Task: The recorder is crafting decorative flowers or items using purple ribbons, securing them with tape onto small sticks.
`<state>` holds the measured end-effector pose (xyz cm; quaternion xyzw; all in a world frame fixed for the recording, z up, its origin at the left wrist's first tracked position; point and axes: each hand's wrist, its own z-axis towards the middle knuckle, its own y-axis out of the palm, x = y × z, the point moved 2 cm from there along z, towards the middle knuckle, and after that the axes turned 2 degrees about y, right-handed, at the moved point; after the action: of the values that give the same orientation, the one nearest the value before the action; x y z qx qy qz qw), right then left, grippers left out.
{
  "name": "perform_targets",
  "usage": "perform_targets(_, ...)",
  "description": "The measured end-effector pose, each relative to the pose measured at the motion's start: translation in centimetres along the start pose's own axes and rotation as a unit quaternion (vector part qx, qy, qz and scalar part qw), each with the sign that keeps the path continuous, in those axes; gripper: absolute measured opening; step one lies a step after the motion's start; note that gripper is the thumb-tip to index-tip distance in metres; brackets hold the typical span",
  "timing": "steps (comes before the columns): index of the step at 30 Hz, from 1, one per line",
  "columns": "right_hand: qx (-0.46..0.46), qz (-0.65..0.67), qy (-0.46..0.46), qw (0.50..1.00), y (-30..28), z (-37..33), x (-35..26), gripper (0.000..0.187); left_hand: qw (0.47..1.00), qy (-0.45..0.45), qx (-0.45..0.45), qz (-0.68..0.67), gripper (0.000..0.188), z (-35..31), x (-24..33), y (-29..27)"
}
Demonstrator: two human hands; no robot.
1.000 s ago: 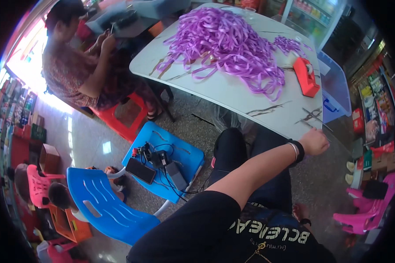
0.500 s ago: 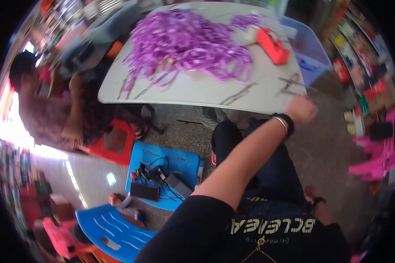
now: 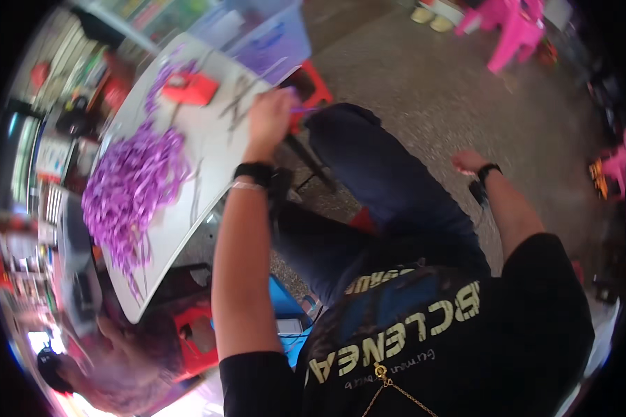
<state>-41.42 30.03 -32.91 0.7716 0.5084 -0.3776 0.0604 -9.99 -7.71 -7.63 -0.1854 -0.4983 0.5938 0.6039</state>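
Note:
My left hand (image 3: 271, 115) is closed at the near right corner of the white table. Bits of purple ribbon (image 3: 302, 109) stick out beside its fingers. My right hand (image 3: 469, 162) hangs low to the right of my leg, its fingers curled; whatever they may hold is hidden. A large tangled heap of purple ribbons (image 3: 135, 184) lies on the white marbled table (image 3: 205, 135). Beyond it, a red tape dispenser (image 3: 190, 88) rests near the far end, with a thin trail of ribbon next to it.
A translucent blue bin (image 3: 278, 45) stands past the table's far end, with a red stool (image 3: 314, 85) beside it. Another person (image 3: 118, 361) sits at the lower left by the table. A pink stool (image 3: 511, 31) is on the floor at the upper right.
My view has swung to the right, so the table and ribbon heap appear farther left and turned. My right arm has come more fully into view. The left hand remains by the table corner.

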Motion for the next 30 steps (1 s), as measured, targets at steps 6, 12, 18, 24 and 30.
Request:
perform_targets(6,0.011,0.184,0.046,0.982,-3.5,6.6,8.5,0.017,0.994,-0.061,-0.01,-0.085,0.024,-0.2,1.9,-0.6)
perform_targets(12,-0.017,-0.558,-0.032,0.829,0.1,13.2,13.8,0.024,0.964,-0.229,0.075,-0.111,0.031,-1.3,2.3,-0.5)
perform_targets(18,0.076,-0.221,0.21,0.949,3.9,16.3,26.5,0.04,0.973,-0.178,-0.036,0.144,0.039,0.5,4.3,0.5)
perform_targets(24,0.107,-0.169,0.263,0.944,6.2,19.2,28.9,0.039,0.955,-0.08,-0.13,0.253,0.038,0.0,4.0,-0.7)
perform_targets(30,0.067,-0.231,0.307,0.921,6.9,23.8,29.9,0.049,0.941,-0.241,-0.074,0.226,0.043,1.9,5.7,2.3)
